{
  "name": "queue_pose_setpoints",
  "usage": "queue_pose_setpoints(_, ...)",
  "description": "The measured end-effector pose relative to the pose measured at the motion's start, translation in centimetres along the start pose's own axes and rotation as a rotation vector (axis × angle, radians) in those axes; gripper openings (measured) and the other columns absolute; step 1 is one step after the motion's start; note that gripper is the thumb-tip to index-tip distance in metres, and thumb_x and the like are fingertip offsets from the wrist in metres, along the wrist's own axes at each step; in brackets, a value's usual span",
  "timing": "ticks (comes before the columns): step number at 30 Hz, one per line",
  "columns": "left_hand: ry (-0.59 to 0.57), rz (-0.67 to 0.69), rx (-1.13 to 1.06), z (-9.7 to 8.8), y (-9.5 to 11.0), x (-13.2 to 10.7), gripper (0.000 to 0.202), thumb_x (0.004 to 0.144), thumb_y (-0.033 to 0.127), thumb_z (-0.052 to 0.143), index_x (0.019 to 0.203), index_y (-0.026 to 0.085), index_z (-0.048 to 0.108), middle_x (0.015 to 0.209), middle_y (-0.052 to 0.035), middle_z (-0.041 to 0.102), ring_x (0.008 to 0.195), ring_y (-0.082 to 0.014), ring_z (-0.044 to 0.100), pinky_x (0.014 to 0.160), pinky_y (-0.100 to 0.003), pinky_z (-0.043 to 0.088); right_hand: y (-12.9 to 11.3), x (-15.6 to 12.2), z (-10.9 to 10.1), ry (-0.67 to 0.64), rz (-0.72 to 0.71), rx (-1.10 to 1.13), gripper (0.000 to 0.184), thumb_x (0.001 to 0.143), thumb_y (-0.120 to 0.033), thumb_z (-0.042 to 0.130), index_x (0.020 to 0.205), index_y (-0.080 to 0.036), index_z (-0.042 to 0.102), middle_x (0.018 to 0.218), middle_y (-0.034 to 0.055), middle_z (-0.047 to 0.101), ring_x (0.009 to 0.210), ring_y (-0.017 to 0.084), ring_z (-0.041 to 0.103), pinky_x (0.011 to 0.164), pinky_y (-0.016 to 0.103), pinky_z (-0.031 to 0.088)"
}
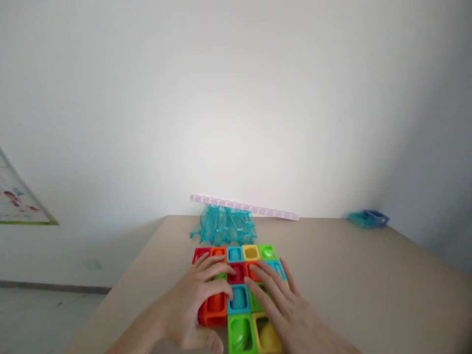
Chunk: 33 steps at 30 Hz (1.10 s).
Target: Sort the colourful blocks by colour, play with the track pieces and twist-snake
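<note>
Colourful hollow blocks in red, orange, blue, yellow and green stand side by side in rows on the table, like marble-run cubes. Over the left part of them lies my left hand, its fingers spread and a little bent, the thumb apart near the front. My right hand rests across the right part, fingers stretched out and spread on the block tops. Neither hand has its fingers closed round a block. Some blocks are hidden beneath the hands. At the front, a green block and a yellow block stick out.
Behind the blocks, clear teal plastic pieces lie close to the wall. A long pale purple strip leans above them. At the far right of the table sit a dark blue box and a teal piece.
</note>
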State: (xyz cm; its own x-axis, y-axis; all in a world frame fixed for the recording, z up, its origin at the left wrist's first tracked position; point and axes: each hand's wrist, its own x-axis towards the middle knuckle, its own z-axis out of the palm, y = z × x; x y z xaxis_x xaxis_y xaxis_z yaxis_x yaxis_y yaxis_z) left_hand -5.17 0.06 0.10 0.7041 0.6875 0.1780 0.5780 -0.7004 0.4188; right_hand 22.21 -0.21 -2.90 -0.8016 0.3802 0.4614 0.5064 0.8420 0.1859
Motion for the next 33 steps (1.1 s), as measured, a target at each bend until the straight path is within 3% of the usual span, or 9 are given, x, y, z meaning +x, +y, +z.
queue_pose_setpoints(5,0.023,0.017,-0.009,0.6,0.2,0.1,0.073,0.059,0.066,0.074,0.117,0.024,0.061,0.136,-0.0118,0.053,0.130,-0.0370,0.043,0.117,-0.054,0.019,-2.3,1.3,3.4,0.055,-0.035,-0.175,0.068,0.094,-0.046,0.050,0.149,-0.012,0.030,0.148,0.0194,0.042,0.140,0.033,0.033,0.114,0.060,0.016)
queue_pose_setpoints(9,0.003,0.020,-0.047,0.8,0.7,0.1,0.069,0.062,0.061,0.075,0.120,0.026,0.062,0.135,-0.0112,0.055,0.131,-0.0371,0.043,0.117,-0.054,0.018,-2.7,2.1,2.4,0.028,-0.061,-0.079,0.065,0.095,-0.043,0.050,0.150,-0.014,0.030,0.147,0.0193,0.044,0.136,0.033,0.040,0.111,0.057,0.029)
queue_pose_setpoints(11,0.082,0.029,-0.113,0.9,0.6,0.0,0.057,0.067,0.060,0.072,0.111,0.025,0.067,0.131,-0.0110,0.058,0.127,-0.0364,0.047,0.116,-0.052,0.024,-1.9,1.8,1.2,-0.018,-0.017,0.074,0.068,0.093,-0.046,0.053,0.150,-0.019,0.030,0.148,0.0169,0.043,0.136,0.034,0.040,0.112,0.059,0.027)
queue_pose_setpoints(13,0.228,0.014,-0.212,1.2,0.1,0.0,0.039,0.078,0.054,0.063,0.102,0.023,0.070,0.126,-0.0116,0.061,0.124,-0.0339,0.050,0.112,-0.048,0.032,-0.4,1.0,0.2,0.000,0.152,0.286,0.067,0.091,-0.050,0.053,0.149,-0.022,0.033,0.150,0.0128,0.042,0.138,0.033,0.037,0.115,0.059,0.021)
queue_pose_setpoints(15,0.461,-0.105,-0.308,1.8,-1.0,0.0,0.028,0.089,0.043,0.053,0.095,0.021,0.070,0.118,-0.0122,0.064,0.120,-0.0303,0.053,0.108,-0.044,0.037,1.3,0.1,-0.1,0.111,0.481,0.470,0.053,0.096,-0.046,0.045,0.144,-0.023,0.042,0.149,0.0100,0.044,0.138,0.030,0.038,0.118,0.055,0.018)
queue_pose_setpoints(19,0.937,-0.618,-0.603,3.9,-3.5,0.8,0.028,0.086,0.037,0.057,0.108,0.020,0.061,0.122,-0.0110,0.063,0.120,-0.0295,0.055,0.109,-0.047,0.036,3.5,-1.3,1.9,0.131,1.051,0.873,0.064,0.094,-0.061,0.039,0.144,-0.020,0.043,0.151,0.0098,0.041,0.141,0.029,0.034,0.119,0.052,0.018)
queue_pose_setpoints(24,0.844,-0.716,-1.247,5.6,-3.9,1.4,0.054,0.082,0.039,0.062,0.131,0.023,0.048,0.142,-0.0079,0.053,0.125,-0.0284,0.055,0.102,-0.040,0.047,2.4,-1.5,4.0,0.179,1.105,1.264,0.073,0.089,-0.065,0.046,0.149,-0.026,0.031,0.158,0.0041,0.026,0.147,0.023,0.015,0.120,0.047,0.006)
queue_pose_setpoints(29,0.796,-0.686,-1.449,5.0,-3.3,1.0,0.060,0.084,0.041,0.062,0.139,0.027,0.043,0.140,-0.0076,0.056,0.125,-0.0287,0.056,0.101,-0.040,0.049,1.0,-1.4,3.6,0.222,1.132,1.410,0.077,0.090,-0.060,0.049,0.153,-0.027,0.018,0.160,0.0032,0.019,0.146,0.024,0.015,0.118,0.049,0.014)
queue_pose_setpoints(33,0.828,-0.677,-1.398,4.7,-3.3,1.2,0.059,0.082,0.043,0.064,0.135,0.024,0.049,0.134,-0.0085,0.061,0.121,-0.0298,0.060,0.099,-0.041,0.049,0.6,-1.2,3.3,0.233,1.102,1.417,0.081,0.089,-0.059,0.053,0.154,-0.028,0.015,0.160,0.0038,0.019,0.146,0.026,0.018,0.117,0.049,0.022)
